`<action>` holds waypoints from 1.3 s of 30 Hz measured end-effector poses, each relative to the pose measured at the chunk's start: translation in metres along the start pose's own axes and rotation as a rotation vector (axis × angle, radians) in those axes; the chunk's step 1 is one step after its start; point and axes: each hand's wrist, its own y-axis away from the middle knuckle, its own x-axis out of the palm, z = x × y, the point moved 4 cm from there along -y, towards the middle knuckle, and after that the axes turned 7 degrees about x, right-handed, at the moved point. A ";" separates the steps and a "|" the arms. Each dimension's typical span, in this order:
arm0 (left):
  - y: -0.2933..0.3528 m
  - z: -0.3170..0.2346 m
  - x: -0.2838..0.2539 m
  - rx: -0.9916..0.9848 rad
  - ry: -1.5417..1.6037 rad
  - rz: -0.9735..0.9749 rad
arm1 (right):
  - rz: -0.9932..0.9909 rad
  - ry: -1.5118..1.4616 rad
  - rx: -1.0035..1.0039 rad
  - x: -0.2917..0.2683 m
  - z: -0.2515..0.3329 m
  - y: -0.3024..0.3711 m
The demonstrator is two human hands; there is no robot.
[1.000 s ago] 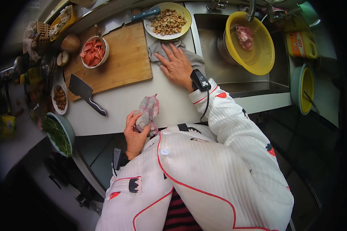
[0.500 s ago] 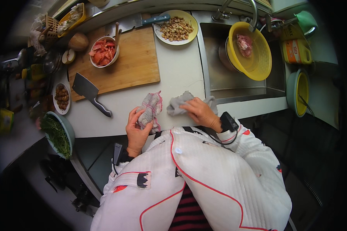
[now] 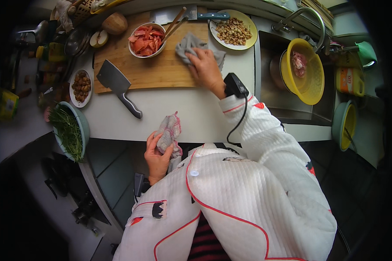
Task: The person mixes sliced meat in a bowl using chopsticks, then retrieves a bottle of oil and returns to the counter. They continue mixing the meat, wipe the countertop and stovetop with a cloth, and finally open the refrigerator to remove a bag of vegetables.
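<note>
My right hand (image 3: 203, 66) presses a grey cloth (image 3: 190, 45) onto the right edge of the wooden cutting board (image 3: 161, 75). Near the counter's front edge, my left hand (image 3: 156, 154) grips a crumpled pink-and-white checked cloth (image 3: 170, 130). On the board stands a white bowl (image 3: 147, 40) of chopped red pieces, probably tomato, with a pair of chopsticks (image 3: 175, 21) leaning in it. A cleaver (image 3: 113, 78) lies with its blade on the board's left part and its black handle on the counter. Behind my right hand is a plate (image 3: 234, 30) of small diced brown pieces.
At right, a yellow basin (image 3: 309, 82) with raw meat (image 3: 299, 64) sits in the sink (image 3: 270, 100) under the faucet (image 3: 320, 21). A small dish (image 3: 80, 88) of brown pieces and a bowl of green stalks (image 3: 69, 130) are at left. A knife (image 3: 211, 16) lies behind the board.
My right hand has carried the grey cloth forward and left, from the counter's front onto the cutting board. My left hand still holds the checked cloth near the edge. The view has shifted.
</note>
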 end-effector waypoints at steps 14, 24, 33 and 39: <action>-0.056 0.005 0.061 0.060 -0.078 0.272 | 0.184 0.175 -0.100 -0.097 -0.040 0.176; -0.115 -0.011 0.217 0.536 -0.141 0.550 | -0.016 0.437 0.351 -0.187 -0.084 0.289; -0.089 0.010 0.231 0.557 -0.296 0.645 | -0.322 0.728 1.029 -0.270 -0.225 0.389; -0.083 0.001 0.102 0.456 -0.546 0.142 | -0.210 0.856 0.911 -0.285 -0.201 0.364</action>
